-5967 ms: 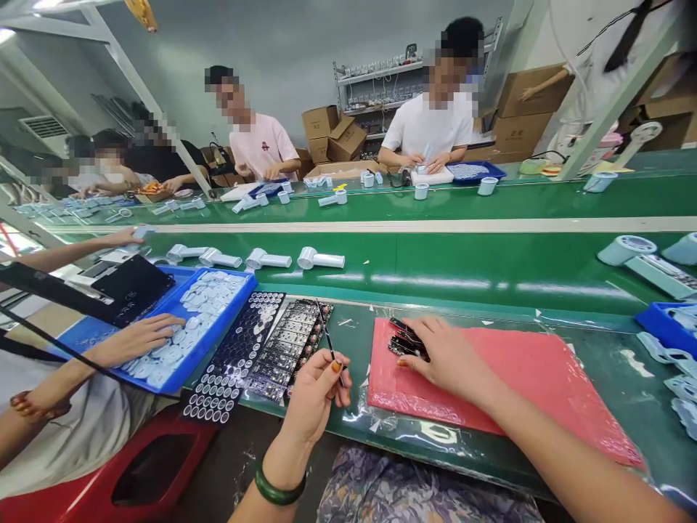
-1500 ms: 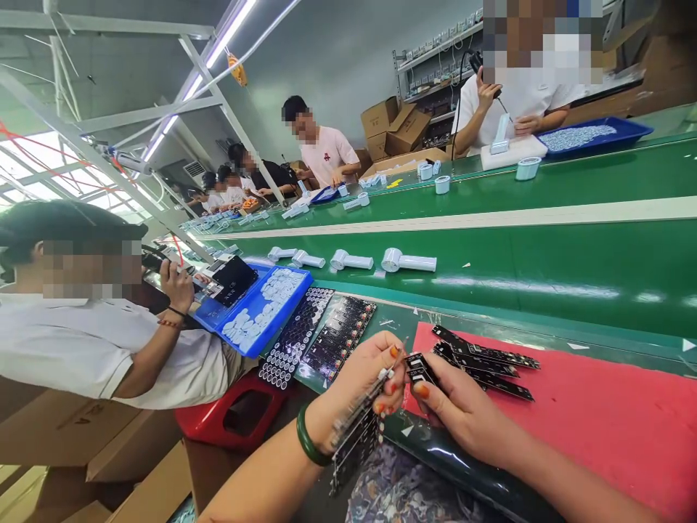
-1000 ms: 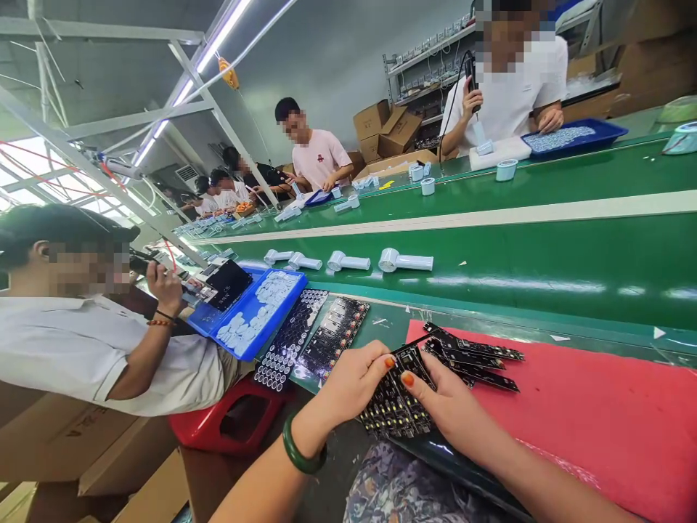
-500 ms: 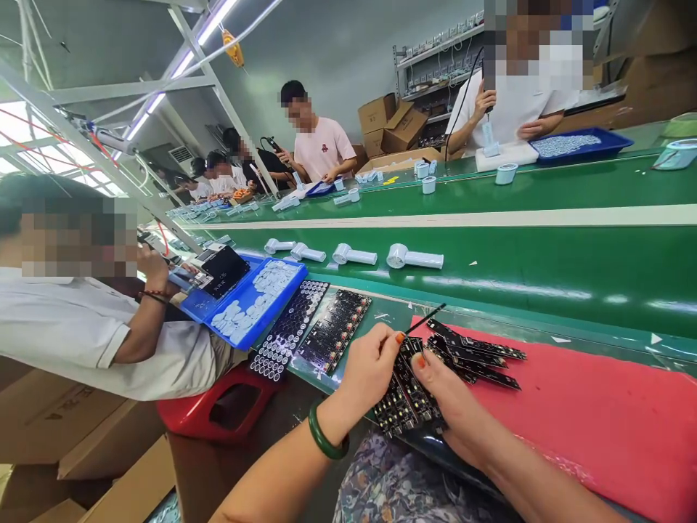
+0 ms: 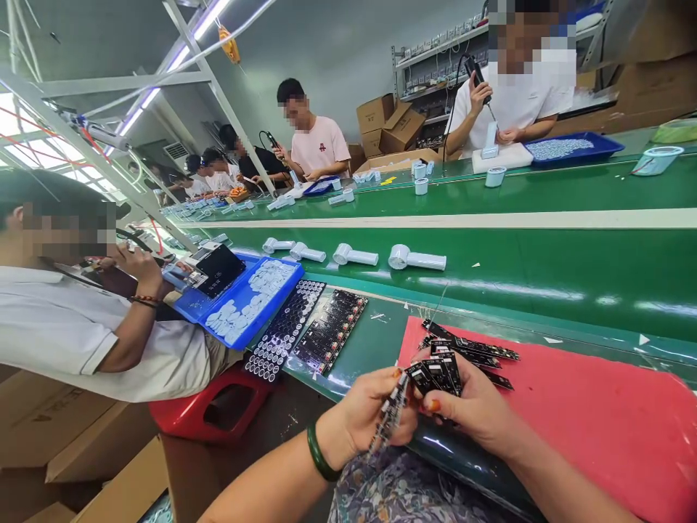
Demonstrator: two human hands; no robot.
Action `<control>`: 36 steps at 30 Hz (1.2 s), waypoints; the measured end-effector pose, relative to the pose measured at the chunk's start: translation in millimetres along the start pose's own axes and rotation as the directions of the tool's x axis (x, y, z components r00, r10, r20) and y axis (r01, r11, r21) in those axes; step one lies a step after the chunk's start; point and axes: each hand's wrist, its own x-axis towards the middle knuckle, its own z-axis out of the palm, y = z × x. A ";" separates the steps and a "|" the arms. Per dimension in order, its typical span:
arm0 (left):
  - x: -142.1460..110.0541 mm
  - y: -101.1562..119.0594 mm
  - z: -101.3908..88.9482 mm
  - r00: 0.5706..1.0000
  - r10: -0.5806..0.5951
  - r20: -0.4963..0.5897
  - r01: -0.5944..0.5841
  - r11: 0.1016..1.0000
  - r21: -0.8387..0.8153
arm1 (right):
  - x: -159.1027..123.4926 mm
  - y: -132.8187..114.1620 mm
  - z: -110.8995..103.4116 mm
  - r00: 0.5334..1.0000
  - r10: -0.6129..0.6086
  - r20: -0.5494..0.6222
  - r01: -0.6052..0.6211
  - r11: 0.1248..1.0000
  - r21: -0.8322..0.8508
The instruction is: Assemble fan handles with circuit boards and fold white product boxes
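My left hand (image 5: 370,414), with a green bangle on the wrist, is closed on a black circuit board panel (image 5: 388,421) turned nearly edge-on. My right hand (image 5: 476,407) grips a narrow black strip of that board (image 5: 442,372) right beside it, over the front edge of the bench. Several loose black board strips (image 5: 473,350) lie on the red mat (image 5: 588,421) just behind my hands.
Two black panels (image 5: 308,327) lie left of the mat, next to a blue tray (image 5: 250,301) of pale parts. White handheld fans (image 5: 417,258) lie on the green conveyor (image 5: 544,269). A co-worker sits at the left; other people work across the belt.
The board panel has tilted from flat to edge-on in my left hand. My right hand now holds a strip apart from it. Both hands came slightly nearer to me.
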 end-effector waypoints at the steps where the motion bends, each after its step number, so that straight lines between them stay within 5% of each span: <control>1: 2.6 -2.6 3.3 0.998 0.047 -0.045 -0.047 0.999 0.012 | 0.2 0.6 0.6 0.999 -0.017 -0.043 0.017 1.000 0.007; 4: 6.1 5.2 10.2 0.908 0.336 -0.251 -0.248 0.913 0.323 | -1.9 1.5 6.9 0.989 0.053 -0.136 -0.029 0.985 0.171; 7: 3.0 24.6 9.9 0.879 0.414 -0.236 -0.205 0.775 0.598 | -7.2 -0.4 15.4 0.984 0.176 -0.034 -0.156 0.932 0.328; 10: -3.5 33.3 4.4 0.910 0.346 -0.230 -0.195 0.844 0.500 | -10.4 -3.7 15.2 0.981 0.194 -0.019 -0.184 0.951 0.249; 13: -8.1 23.4 1.9 0.967 0.210 -0.141 -0.184 0.967 0.174 | -9.7 -3.1 6.3 0.989 0.150 -0.007 -0.148 0.979 0.140; 15: -8.0 12.6 4.7 0.989 0.141 -0.052 -0.142 0.990 -0.008 | -9.2 -0.2 1.4 0.992 0.118 0.043 -0.123 0.985 0.124; 17: -5.7 5.6 9.8 0.983 0.170 -0.074 -0.175 0.983 -0.058 | -10.0 2.5 1.1 0.994 0.097 0.044 -0.103 0.979 0.175; 20: -2.5 7.9 15.5 0.903 0.345 -0.256 -0.304 0.934 0.188 | -13.3 3.6 7.8 0.992 0.129 -0.011 -0.121 0.951 0.286; 22: -2.9 14.1 15.4 0.870 0.395 -0.294 -0.288 0.892 0.348 | -15.0 3.2 12.3 0.985 0.175 -0.008 -0.165 0.942 0.293; 26: -6.0 18.2 9.7 0.958 0.240 -0.156 -0.225 0.969 0.105 | -15.0 4.4 11.1 0.990 0.140 0.035 -0.144 0.968 0.205; 29: -4.6 12.9 8.5 0.968 0.222 -0.116 -0.227 0.973 -0.033 | -15.2 6.9 6.3 0.995 0.087 0.056 -0.096 0.974 0.205; 34: -2.7 13.5 17.0 0.818 0.490 -0.302 -0.348 0.839 0.418 | -21.1 6.4 9.8 0.987 0.145 0.067 -0.156 0.965 0.209; 36: -5.0 19.3 18.0 0.820 0.500 -0.279 -0.301 0.791 0.532 | -22.5 5.1 13.5 0.983 0.181 0.034 -0.184 0.970 0.162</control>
